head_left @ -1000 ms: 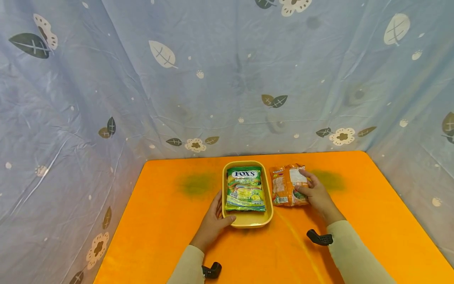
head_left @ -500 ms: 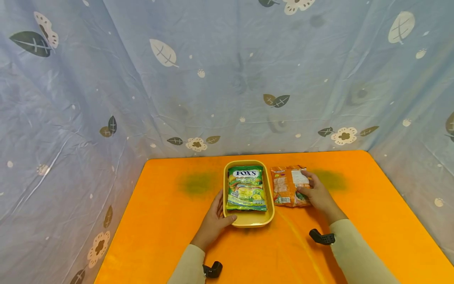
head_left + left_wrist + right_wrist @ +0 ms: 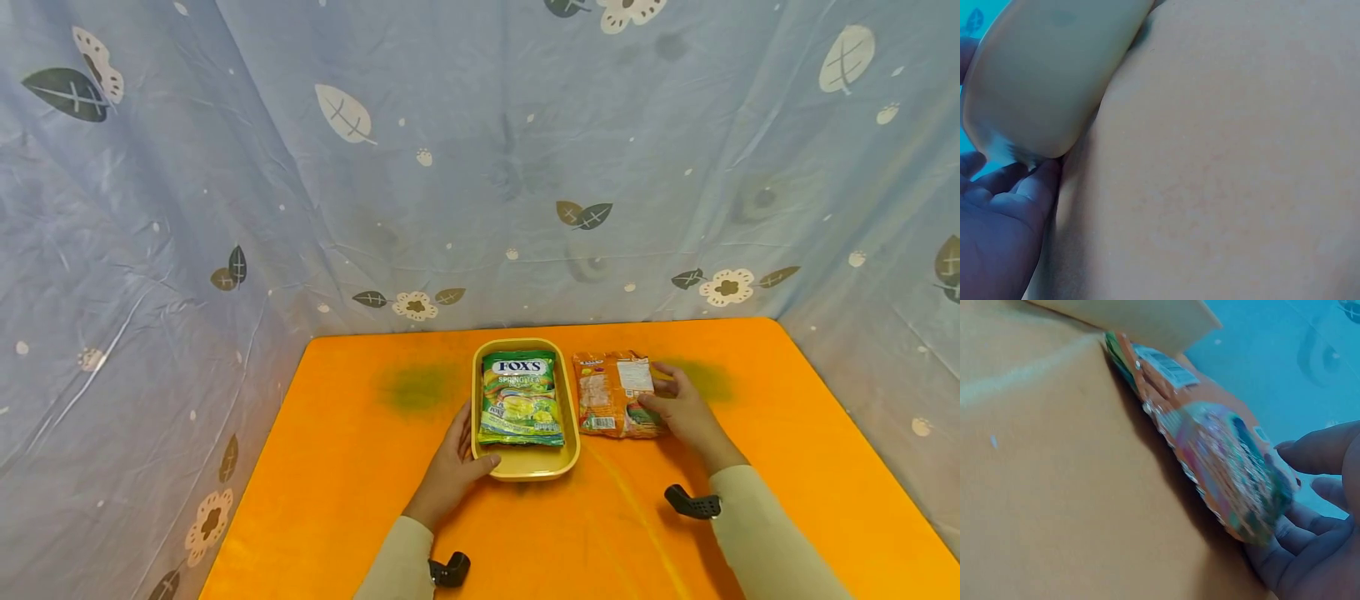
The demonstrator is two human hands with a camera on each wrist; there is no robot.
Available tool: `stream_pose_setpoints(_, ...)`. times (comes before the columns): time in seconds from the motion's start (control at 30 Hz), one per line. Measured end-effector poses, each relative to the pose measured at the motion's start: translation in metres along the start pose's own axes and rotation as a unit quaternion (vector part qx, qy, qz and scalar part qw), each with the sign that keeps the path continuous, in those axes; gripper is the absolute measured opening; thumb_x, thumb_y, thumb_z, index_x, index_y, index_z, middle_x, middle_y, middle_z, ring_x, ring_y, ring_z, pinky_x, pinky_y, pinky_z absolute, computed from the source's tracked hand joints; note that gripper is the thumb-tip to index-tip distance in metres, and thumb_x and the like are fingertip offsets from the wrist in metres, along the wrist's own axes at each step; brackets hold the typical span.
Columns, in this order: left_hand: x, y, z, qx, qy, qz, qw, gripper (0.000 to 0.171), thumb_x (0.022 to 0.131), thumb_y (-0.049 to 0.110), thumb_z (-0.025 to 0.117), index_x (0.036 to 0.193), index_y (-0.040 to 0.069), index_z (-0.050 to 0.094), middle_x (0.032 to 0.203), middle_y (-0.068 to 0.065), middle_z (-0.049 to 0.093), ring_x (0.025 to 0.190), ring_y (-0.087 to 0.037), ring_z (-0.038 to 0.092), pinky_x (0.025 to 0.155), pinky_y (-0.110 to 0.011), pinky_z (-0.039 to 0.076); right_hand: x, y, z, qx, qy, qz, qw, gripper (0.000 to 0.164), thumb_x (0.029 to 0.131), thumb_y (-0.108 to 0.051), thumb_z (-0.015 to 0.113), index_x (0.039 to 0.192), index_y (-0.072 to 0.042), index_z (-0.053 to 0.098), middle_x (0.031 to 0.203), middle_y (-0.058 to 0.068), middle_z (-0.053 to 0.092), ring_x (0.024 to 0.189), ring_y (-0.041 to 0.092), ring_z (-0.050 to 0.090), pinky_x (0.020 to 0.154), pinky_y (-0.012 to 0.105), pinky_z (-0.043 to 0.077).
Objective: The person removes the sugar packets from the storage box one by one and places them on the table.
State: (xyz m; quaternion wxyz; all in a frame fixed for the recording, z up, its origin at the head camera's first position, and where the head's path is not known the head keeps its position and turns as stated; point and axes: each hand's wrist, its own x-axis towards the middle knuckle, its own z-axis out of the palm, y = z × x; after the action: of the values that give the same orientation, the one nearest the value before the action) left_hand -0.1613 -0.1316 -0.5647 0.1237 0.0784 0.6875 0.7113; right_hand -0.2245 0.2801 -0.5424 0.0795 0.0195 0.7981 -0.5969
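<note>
An orange printed packet [image 3: 611, 396] lies beside a yellow tray [image 3: 528, 464] holding a green FOX'S packet [image 3: 521, 402].

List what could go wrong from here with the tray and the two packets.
The left hand grips the tray only at its near left side; lifting might tip it and slide the green packet towards the near end. The right hand is only at the right edge of the orange packet, which might sag or slip if lifted. Pushed left, it could catch on the tray.
</note>
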Motion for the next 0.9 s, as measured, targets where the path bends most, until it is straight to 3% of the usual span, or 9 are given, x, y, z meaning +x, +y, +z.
stream_pose_setpoints(0.3,-0.001,0.002,0.000,0.010,0.007,-0.002,0.9999,0.101,0.102,0.011,0.080,0.177,0.028,0.013,0.179,0.005,0.019,0.162,-0.018,0.021,0.125,-0.038,0.030,-0.006,0.005,-0.021,0.022,0.000,0.001,1.000,0.080,0.114,-0.011,0.060,0.172,0.004,0.006,0.162,0.039,0.035,0.107,0.010,0.069,0.086,0.032,0.061)
stream_pose_setpoints(0.5,-0.001,0.003,0.001,0.015,0.007,-0.002,0.9999,0.101,0.102,0.011,0.079,0.177,0.026,0.014,0.179,0.003,0.019,0.163,-0.020,0.020,0.126,-0.040,0.029,-0.012,0.009,-0.034,0.039,0.010,0.003,0.999,0.083,0.114,-0.010,0.061,0.171,0.004,0.003,0.164,0.039,0.032,0.104,0.006,0.071,0.086,0.030,0.061)
stream_pose_setpoints(0.73,-0.001,0.003,0.002,0.014,0.009,-0.003,0.9999,0.101,0.102,0.011,0.080,0.177,0.027,0.014,0.179,0.004,0.019,0.162,-0.017,0.020,0.126,-0.037,0.029,-0.024,0.016,-0.051,0.048,0.035,0.020,0.998,0.087,0.114,-0.018,0.063,0.173,0.000,0.001,0.166,0.036,0.031,0.105,0.005,0.072,0.086,0.027,0.061)
stream_pose_setpoints(0.9,0.000,0.000,0.001,0.014,0.012,-0.001,0.9998,0.100,0.102,0.011,0.079,0.177,0.022,0.014,0.179,-0.001,0.019,0.163,-0.022,0.020,0.126,-0.040,0.028,-0.027,0.018,-0.057,0.058,0.042,0.024,0.997,0.090,0.114,-0.023,0.063,0.174,-0.003,-0.001,0.168,0.032,0.031,0.107,0.007,0.073,0.085,0.027,0.060)
